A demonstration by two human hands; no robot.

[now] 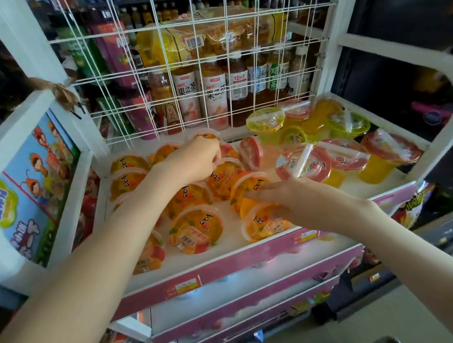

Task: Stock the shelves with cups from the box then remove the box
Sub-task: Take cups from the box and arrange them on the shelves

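A: Left grip [193, 162]?
B: Reaching deep over the shelf [232, 238], knuckles up, fingers curled down over the rim of 1 cup, call it the mid cup [225, 174]. Grasping it at the top edge. The cup sits just right of and under the fingers, tilted, with its lid facing the front.

A: Right grip [296, 201]?
B: Released. Fingers straight and flat, pointing left. They lie across the top of the front cup [260, 226], which is under the palm side, right at the shelf's front lip. The fingertips reach the next cup behind it. Can't tell if they touch it.

A: Where's the stock?
B: Orange cups [194, 226] fill the left half of the shelf in rough rows, most tipped on their sides. Both grips are in that cluster, the left at the back and the right at the front-right corner of it.

A: Other stuff?
B: Red-lid cups [303, 165] sit on the right half, just beside the right grip's knuckles, some leaning. Yellow cups [266, 120] are behind those, near the back. A white wire grid [190, 23] backs the shelf, with bottles [214, 92] standing behind it.
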